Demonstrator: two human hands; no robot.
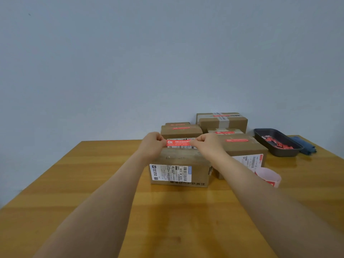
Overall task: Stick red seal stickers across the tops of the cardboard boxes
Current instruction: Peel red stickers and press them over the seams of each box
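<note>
Partly, both hands (pixel 178 144) hide the red sticker's (pixel 178 142) ends.

Shipping label (pixel 170 172) on front face of nearest box (pixel 199 164): barcode plus a code that looks like "501E- M1 A219" (printed sideways, small, not certain). Large dark characters along that box's bottom edge, partly cut off, unreadable. Red sticker (pixel 179 142): white print, too blurred to read. Label on right box (pixel 243 148): barcodes, digits illegible.
</note>
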